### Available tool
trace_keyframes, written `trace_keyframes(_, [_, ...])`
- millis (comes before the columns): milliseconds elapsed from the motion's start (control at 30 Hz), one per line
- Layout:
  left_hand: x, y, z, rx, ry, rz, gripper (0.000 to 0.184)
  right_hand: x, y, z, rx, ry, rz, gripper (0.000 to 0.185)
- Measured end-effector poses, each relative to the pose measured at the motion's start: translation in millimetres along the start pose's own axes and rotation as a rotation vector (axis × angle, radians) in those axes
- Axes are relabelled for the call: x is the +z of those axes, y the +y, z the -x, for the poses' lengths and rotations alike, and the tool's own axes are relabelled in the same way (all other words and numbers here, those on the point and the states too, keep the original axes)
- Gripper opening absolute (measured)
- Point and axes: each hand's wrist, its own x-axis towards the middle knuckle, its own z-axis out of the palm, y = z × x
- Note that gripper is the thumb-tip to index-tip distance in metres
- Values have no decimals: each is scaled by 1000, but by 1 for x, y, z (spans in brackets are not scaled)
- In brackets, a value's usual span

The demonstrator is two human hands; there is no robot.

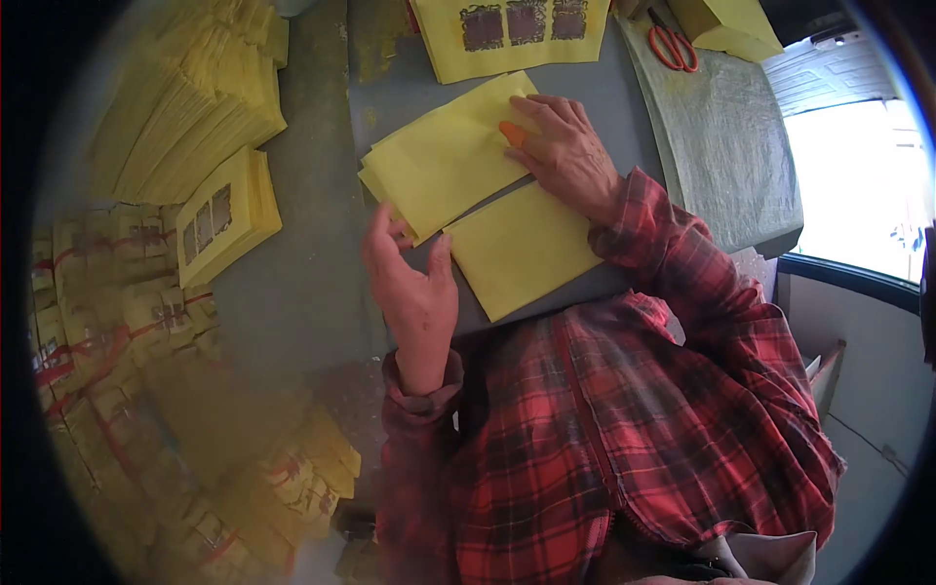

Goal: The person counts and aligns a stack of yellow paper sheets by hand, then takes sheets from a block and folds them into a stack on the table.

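Observation:
A yellow folded paper sheet (444, 161) lies slanted on the grey table, with its layered edges showing at the left. My right hand (565, 151) presses on its upper right part, fingers stretched over the paper. An orange finger cover (512, 134) shows at one of that hand's digits. At the sheet's lower left corner is my left hand (414, 288), thumb apart from the curled fingertips, which touch or nearly touch the edge. Closer to my body lies a second yellow paper piece (526, 249), partly under my right wrist.
Yellow printed paper (517, 39) lies at the table's far side. Red-handled scissors (673, 49) rest on a covered surface (726, 146) at right. Tall yellow paper stacks (195, 97) and a smaller printed stack (229, 219) stand left, above red-tied bundles (97, 341).

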Motion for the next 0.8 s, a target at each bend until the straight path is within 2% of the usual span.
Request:
trace_keyframes(233, [-7, 7, -7, -68, 225, 294, 61, -43, -20, 3, -87, 147, -51, 26])
trace_keyframes(433, [-25, 14, 19, -163, 43, 425, 45, -81, -47, 41, -61, 218, -41, 28])
trace_keyframes(600, [-25, 12, 49, -143, -168, 407, 29, -95, -55, 76, 83, 213, -138, 43])
trace_keyframes(733, [-6, 13, 62, -152, -202, 477, 18, -94, -58, 96, 646, 204, -654, 58])
trace_keyframes(800, [-3, 16, 64, -174, -208, 449, 18, -94, -53, 102, 676, 186, -645, 60])
